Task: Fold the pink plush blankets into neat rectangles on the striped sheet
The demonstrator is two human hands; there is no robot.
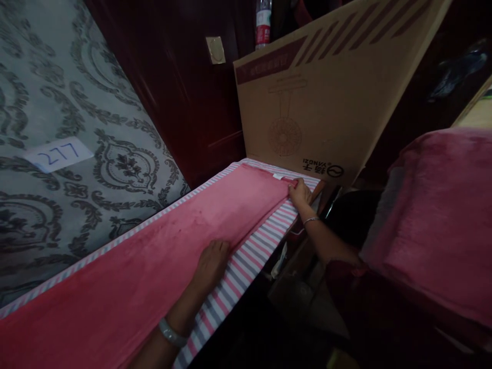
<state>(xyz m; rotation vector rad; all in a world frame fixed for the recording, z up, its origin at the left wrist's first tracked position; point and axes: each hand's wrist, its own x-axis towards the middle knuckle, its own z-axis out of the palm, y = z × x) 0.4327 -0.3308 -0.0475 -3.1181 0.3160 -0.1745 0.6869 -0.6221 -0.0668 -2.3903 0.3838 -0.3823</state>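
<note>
Left hand (210,264) pressed flat, fingers apart, on pink blanket (154,256); I see right hand (300,193) pinching its far corner beside cardboard box (326,97).

A white slip (59,154) reads "277"; the cardboard box (326,97) bears an upside-down "YANGZI".

Bare forearms, pale jade-like bangle (171,333) on the left wrist, thin silver bracelet (311,220) on the right wrist, dark red sleeve (346,271) above.

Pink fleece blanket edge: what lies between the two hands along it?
In the head view, only the pink fleece blanket edge over striped sheet runs between left hand and right hand.
</note>
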